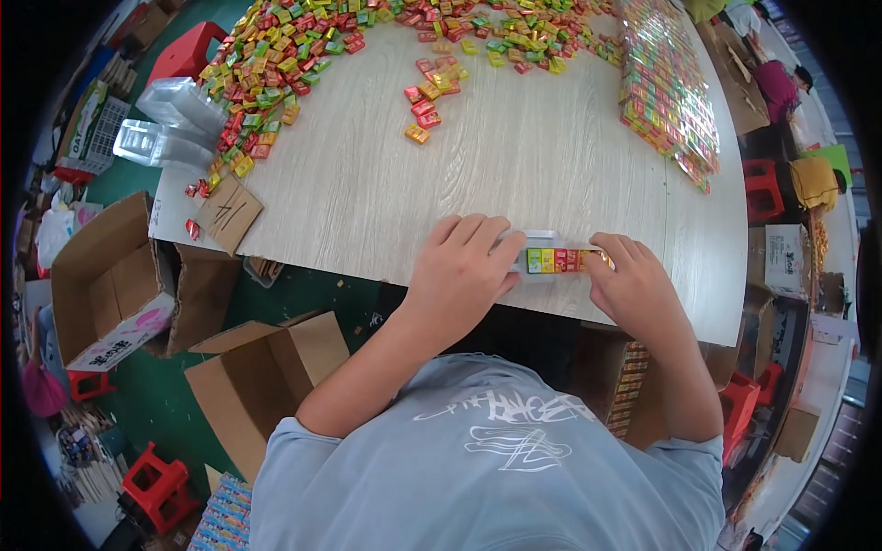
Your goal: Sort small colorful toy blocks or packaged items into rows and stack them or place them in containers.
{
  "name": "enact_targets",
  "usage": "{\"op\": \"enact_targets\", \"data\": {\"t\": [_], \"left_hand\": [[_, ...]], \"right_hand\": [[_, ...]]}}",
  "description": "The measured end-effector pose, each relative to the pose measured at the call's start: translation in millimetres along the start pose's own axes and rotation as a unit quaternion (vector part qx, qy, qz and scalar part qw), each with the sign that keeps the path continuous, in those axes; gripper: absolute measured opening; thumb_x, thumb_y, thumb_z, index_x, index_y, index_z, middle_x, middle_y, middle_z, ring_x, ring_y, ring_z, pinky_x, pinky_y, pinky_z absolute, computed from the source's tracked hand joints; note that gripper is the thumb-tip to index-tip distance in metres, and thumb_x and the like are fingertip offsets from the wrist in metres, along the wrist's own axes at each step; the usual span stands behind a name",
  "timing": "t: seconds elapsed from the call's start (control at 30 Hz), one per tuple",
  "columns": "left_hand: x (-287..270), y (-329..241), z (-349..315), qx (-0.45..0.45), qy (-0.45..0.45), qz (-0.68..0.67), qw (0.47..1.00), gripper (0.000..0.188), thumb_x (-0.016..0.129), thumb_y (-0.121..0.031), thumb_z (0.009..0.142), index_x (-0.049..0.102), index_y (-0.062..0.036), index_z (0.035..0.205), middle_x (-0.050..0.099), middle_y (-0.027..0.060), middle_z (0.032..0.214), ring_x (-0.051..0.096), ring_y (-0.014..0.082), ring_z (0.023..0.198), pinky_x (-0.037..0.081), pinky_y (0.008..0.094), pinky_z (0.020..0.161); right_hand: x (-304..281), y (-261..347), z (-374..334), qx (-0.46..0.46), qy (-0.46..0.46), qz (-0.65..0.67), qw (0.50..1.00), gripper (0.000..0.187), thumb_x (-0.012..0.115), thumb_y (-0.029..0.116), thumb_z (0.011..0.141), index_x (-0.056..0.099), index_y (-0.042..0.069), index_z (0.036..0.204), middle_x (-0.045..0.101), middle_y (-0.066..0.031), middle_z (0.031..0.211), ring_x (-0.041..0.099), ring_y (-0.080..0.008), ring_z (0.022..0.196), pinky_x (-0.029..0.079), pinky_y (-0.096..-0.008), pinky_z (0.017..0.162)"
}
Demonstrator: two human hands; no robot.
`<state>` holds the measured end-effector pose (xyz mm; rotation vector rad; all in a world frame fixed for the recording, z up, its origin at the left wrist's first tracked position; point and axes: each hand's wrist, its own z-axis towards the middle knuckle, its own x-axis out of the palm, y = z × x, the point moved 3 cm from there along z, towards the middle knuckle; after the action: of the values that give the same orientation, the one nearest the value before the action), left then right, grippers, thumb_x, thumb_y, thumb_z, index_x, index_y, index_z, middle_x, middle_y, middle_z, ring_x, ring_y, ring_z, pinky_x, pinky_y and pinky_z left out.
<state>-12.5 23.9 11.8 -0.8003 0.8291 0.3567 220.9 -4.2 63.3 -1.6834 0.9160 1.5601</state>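
A clear plastic box (539,238) lies at the near edge of the table, with a row of small green, yellow and red wrapped candies (554,261) in it. My left hand (464,275) grips the box's left end, fingers bent over it. At the other end my right hand (634,280) has its fingers and thumb closed around the box and the last candies of the row. The fingers partly hide both ends. Farther up the table, a small loose cluster of wrapped candies (428,92) lies ahead of my left hand.
A big heap of wrapped candies (276,69) spreads along the far side. Stacked filled clear packs (666,92) stand at right. Empty clear plastic boxes (165,138) and a cardboard piece (227,213) sit at left. Open cartons (266,386) and a red stool (158,487) are on the floor.
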Motion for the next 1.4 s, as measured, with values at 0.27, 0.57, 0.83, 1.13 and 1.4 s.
{"op": "enact_targets", "data": {"t": [0.27,0.57,0.83,1.13,1.4], "left_hand": [[1.4,4.0,-0.1,-0.007,0.01,-0.013,1.0,0.049,0.087,-0.017,0.077,0.067,-0.0109,0.121,0.068,0.0052,0.122,0.065,0.0264,0.115,0.048,0.0413,0.101],[2.5,6.2,-4.6,0.023,-0.012,0.026,0.999,0.044,0.082,-0.025,0.083,0.066,-0.0103,0.121,0.065,0.0045,0.128,0.059,0.0243,0.121,0.043,0.0424,0.105],[6.7,5.3,-4.7,0.028,-0.006,0.054,0.998,0.033,0.077,-0.026,0.089,0.069,-0.0112,0.117,0.065,0.0051,0.128,0.059,0.0259,0.119,0.043,0.0431,0.103],[12.2,5.0,-4.7,0.016,-0.01,0.079,0.997,0.029,0.076,-0.022,0.089,0.071,-0.0122,0.116,0.066,0.0055,0.125,0.061,0.0281,0.115,0.044,0.0437,0.1],[12.3,6.0,-3.2,0.019,-0.028,0.098,0.995,0.029,0.075,-0.021,0.088,0.071,-0.0133,0.115,0.067,0.0054,0.121,0.061,0.0283,0.113,0.044,0.0433,0.099]], "right_hand": [[-8.6,-10.5,-3.3,0.01,-0.007,-0.002,1.0,0.03,0.075,0.005,0.081,0.067,0.004,0.11,0.064,-0.0148,0.127,0.064,-0.034,0.118,0.053,-0.0449,0.101],[-14.9,-104.1,-39.2,0.154,-0.1,0.025,0.983,0.026,0.068,-0.001,0.085,0.064,0.002,0.11,0.065,-0.0166,0.123,0.065,-0.0387,0.112,0.054,-0.0447,0.096],[-19.7,-169.9,-75.4,0.249,-0.165,0.014,0.954,0.019,0.065,0.0,0.091,0.062,0.001,0.109,0.065,-0.0154,0.119,0.066,-0.0373,0.108,0.054,-0.0412,0.093],[-0.3,-161.2,-77.3,0.222,-0.176,0.118,0.952,0.012,0.065,0.004,0.097,0.064,0.001,0.109,0.065,-0.0129,0.117,0.067,-0.0316,0.103,0.054,-0.0367,0.092],[34.2,-155.7,-77.3,0.22,-0.119,0.136,0.959,0.015,0.067,0.011,0.099,0.065,0.002,0.111,0.065,-0.0134,0.12,0.066,-0.0318,0.107,0.053,-0.0382,0.095]]}}
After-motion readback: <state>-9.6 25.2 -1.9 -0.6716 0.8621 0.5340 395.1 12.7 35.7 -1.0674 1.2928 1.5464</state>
